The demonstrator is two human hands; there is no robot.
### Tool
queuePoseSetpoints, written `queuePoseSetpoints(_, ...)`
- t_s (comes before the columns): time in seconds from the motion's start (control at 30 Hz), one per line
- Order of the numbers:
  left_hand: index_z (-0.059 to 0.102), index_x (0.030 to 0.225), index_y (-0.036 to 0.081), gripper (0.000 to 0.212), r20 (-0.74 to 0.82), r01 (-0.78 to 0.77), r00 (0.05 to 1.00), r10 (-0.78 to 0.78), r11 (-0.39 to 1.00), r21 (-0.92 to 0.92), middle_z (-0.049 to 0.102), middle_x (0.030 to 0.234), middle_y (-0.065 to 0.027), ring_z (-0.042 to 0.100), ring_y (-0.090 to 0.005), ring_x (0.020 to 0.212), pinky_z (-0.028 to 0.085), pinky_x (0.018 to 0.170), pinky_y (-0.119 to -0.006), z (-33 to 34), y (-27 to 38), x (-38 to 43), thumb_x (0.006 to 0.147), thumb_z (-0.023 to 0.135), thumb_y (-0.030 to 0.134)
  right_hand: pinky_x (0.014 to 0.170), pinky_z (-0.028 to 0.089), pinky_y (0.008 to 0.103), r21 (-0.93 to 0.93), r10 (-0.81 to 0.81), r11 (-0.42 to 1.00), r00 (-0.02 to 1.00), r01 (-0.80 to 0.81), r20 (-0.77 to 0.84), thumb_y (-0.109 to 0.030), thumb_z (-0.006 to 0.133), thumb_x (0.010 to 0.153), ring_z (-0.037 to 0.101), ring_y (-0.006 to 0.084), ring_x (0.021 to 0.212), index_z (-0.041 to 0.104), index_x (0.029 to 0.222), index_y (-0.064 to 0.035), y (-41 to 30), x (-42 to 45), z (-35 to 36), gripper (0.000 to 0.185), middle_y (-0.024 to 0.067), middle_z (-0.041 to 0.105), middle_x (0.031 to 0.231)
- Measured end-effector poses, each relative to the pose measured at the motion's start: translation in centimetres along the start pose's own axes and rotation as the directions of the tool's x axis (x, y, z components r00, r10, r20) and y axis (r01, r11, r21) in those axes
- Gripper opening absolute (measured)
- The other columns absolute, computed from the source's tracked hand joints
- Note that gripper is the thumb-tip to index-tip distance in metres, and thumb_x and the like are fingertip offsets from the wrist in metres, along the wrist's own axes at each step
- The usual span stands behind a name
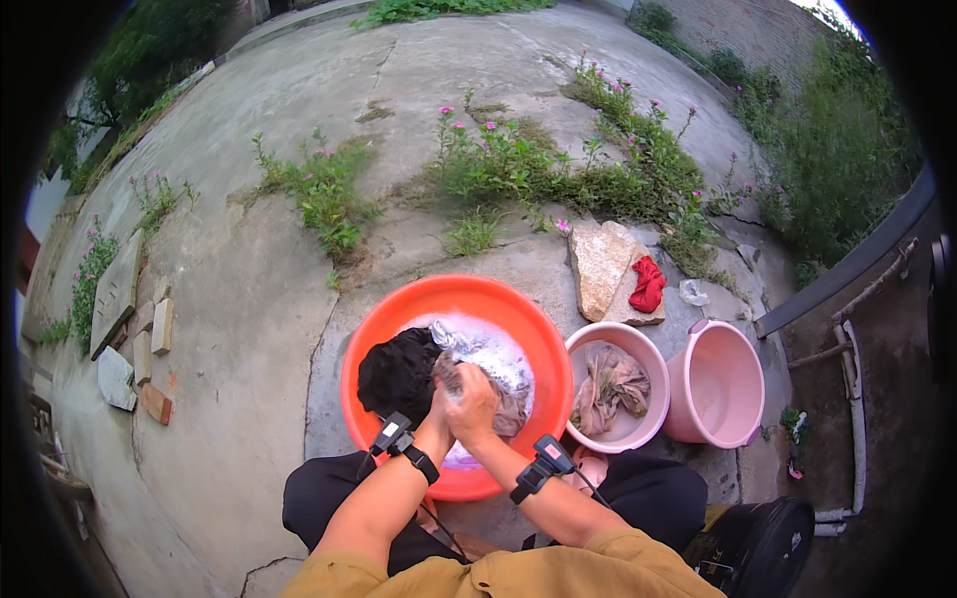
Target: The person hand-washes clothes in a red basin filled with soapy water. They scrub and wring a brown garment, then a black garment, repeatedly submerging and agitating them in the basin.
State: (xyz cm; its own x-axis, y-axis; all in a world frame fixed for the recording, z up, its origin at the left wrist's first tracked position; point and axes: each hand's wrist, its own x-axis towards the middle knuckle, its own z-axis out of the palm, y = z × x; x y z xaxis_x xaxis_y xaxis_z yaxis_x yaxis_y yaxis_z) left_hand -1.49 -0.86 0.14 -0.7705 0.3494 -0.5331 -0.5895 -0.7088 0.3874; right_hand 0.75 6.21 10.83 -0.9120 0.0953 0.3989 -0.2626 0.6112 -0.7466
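Note:
Both my hands are together over a large orange plastic basin of sudsy water. My right hand closes around part of a wet brownish-grey cloth, which trails into the foam. Pressed against it, my left hand grips the same cloth, its fingers partly hidden behind my right hand. A bunched black garment lies in the basin on the left, and a light striped cloth sits in the suds at the back. Each wrist wears a black strap with a small device.
Right of the basin stands a pink bucket holding wet beige cloth, beside another pink bucket. A red cloth lies on stone slabs behind them. A black lidded bucket is at lower right; bricks lie left.

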Motion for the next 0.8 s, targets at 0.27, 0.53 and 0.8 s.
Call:
queuePoseSetpoints(0.27, 0.058, 0.116, 0.007, 0.030, -0.026, -0.035, 0.999, 0.041, 0.981, 0.193, 0.065, 0.108, -0.0098, 0.062, -0.0256, 0.100, 0.050, 0.089, -0.044, 3.2, 0.6, -2.5, 0.094, 0.050, 0.024, 0.082, 0.048, 0.0447, -0.052, 0.367, 0.925, 0.920, -0.376, -0.136, -0.013, 0.065, 0.078, 0.059, 0.0388, 0.098, 0.057, 0.110, -0.0068, 11.1, 2.7, -0.8, 0.033, 0.0186, 0.061, 0.104)
queuePoseSetpoints(0.53, 0.059, 0.106, 0.010, 0.043, 0.261, 0.017, 0.964, 0.054, 0.965, -0.263, 0.063, 0.107, -0.0104, 0.060, -0.0242, 0.100, 0.047, 0.091, -0.041, -1.4, 0.7, -0.3, 0.092, 0.052, 0.049, 0.084, 0.046, 0.0430, 0.094, 0.212, 0.968, 0.959, -0.232, 0.187, -0.024, 0.071, 0.072, 0.059, 0.0344, 0.098, 0.064, 0.101, -0.0084, 2.0, -1.3, 1.8, 0.035, 0.0150, 0.062, 0.098)
queuePoseSetpoints(0.8, 0.064, 0.095, 0.013, 0.019, -0.041, -0.045, 0.998, 0.045, 0.999, -0.002, 0.067, 0.089, -0.0054, 0.065, -0.0205, 0.077, 0.053, 0.070, -0.036, 0.1, -0.3, -0.1, 0.093, 0.054, 0.029, 0.063, 0.050, 0.0440, 0.046, 0.306, 0.950, 0.951, -0.308, 0.045, -0.033, 0.065, 0.082, 0.061, 0.0373, 0.068, 0.068, 0.087, -0.0083, 3.2, 1.7, -1.6, 0.025, 0.0171, 0.063, 0.077)
